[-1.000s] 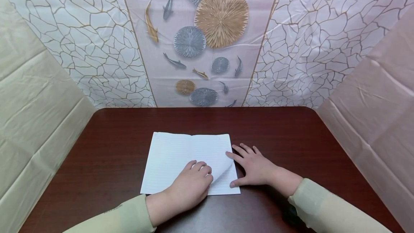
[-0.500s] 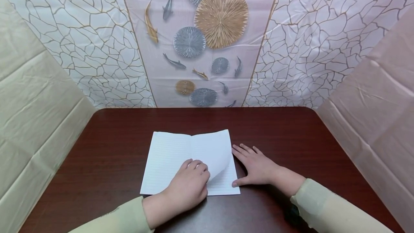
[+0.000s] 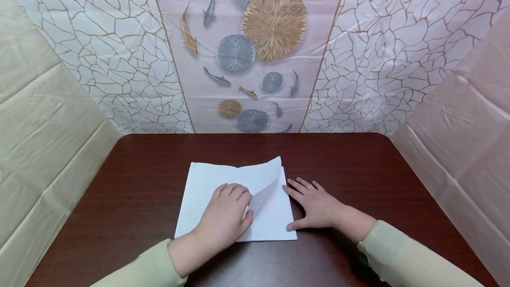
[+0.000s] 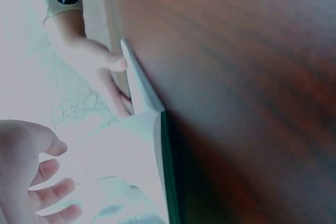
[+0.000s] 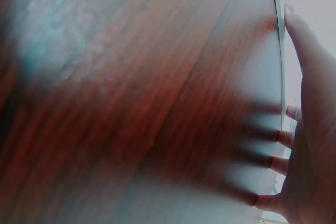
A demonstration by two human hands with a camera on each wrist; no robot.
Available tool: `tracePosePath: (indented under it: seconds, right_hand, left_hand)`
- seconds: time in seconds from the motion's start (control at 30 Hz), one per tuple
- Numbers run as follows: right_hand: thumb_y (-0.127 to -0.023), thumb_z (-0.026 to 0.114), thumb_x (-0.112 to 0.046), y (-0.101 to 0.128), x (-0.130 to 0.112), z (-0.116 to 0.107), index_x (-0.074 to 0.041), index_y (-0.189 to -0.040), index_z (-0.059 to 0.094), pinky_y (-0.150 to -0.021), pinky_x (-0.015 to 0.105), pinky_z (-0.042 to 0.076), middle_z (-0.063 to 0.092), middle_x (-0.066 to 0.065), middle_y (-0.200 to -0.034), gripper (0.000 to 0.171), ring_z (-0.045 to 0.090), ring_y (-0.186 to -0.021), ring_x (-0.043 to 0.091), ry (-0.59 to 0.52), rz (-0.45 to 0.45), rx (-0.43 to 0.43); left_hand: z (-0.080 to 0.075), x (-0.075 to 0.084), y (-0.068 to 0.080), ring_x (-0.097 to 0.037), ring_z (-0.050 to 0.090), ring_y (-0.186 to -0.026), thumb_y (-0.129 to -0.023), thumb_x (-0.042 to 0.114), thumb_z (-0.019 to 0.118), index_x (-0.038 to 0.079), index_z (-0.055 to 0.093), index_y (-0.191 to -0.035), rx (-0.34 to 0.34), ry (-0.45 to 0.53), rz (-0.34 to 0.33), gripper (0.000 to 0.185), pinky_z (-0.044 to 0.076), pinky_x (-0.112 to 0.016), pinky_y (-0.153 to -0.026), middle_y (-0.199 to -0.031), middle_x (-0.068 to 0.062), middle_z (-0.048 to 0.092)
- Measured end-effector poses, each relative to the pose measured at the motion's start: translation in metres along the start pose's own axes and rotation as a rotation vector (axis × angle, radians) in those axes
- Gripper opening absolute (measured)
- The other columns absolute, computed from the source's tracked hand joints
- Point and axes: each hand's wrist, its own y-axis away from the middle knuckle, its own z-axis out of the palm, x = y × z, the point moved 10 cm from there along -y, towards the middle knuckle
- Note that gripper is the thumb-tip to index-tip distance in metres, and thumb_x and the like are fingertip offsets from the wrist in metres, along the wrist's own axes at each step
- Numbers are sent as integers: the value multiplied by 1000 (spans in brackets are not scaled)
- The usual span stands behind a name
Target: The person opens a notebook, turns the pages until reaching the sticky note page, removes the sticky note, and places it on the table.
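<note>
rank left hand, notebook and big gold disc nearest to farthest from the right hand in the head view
1. Notebook: immediately left, its right edge at the right hand.
2. Left hand: farther left, over the notebook.
3. Big gold disc: farthest, up behind the notebook.

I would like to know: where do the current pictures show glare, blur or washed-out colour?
Head view: mostly sharp, soft glare on the table's near part; left wrist view: hazy, notebook pages almost white; right wrist view: blurred wood grain, dark streaks beside the right hand.
</note>
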Motion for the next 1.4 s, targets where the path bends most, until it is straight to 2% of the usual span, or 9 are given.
tracePosePath:
  seconds: [0.2,0.3,0.47,0.73,0.93,1.13,1.4]
  right_hand:
    - [-70,48,-92,-1,0,2,-23,-158,27,-111,66,22,24,6,-163,115,19,-149,35,7,2,-8]
    - [-69,48,-92,-1,0,3,-22,-158,28,-110,67,22,25,7,-163,115,19,-149,36,3,-2,-6]
    - [-70,50,-91,-1,0,2,-21,-158,28,-110,68,22,25,7,-162,115,20,-148,37,-4,-7,4]
    - [-70,48,-92,0,-1,2,-23,-158,27,-110,67,22,24,6,-163,114,20,-148,36,8,-9,-8]
    - [-70,48,-92,1,-1,2,-22,-158,27,-110,68,22,24,7,-163,114,20,-148,36,2,-8,-15]
    - [-70,49,-91,0,-1,2,-22,-158,27,-110,68,22,24,7,-163,114,20,-148,36,-2,-8,-20]
    - [-71,50,-90,0,-3,0,-22,-158,28,-109,69,22,25,8,-162,113,21,-148,37,-6,-9,-22]
  left_hand:
    - [-22,-15,0,-24,60,-106,-90,23,65,16,65,-87,94,20,-51,8,42,-49,-98,-101,0,64]
    - [-31,-25,3,-24,61,-105,-92,24,63,18,66,-83,121,0,-84,11,42,-51,-98,-100,1,66]
    - [-37,-40,13,-24,62,-104,-94,26,62,19,68,-82,140,-39,-139,15,41,-53,-100,-98,2,66]
    - [-42,-58,31,-27,61,-101,-89,22,64,18,67,-82,165,-44,-187,8,39,-53,-99,-98,0,67]
    - [-47,-67,43,-28,61,-101,-91,22,60,17,70,-83,155,-64,-218,13,38,-53,-100,-97,-1,67]
    - [-48,-78,58,-30,60,-100,-86,20,63,17,67,-76,130,-80,-267,11,38,-54,-100,-96,-3,67]
    - [-44,-90,77,-33,60,-98,-81,16,66,16,65,-70,54,-107,-349,11,39,-56,-98,-95,-4,66]
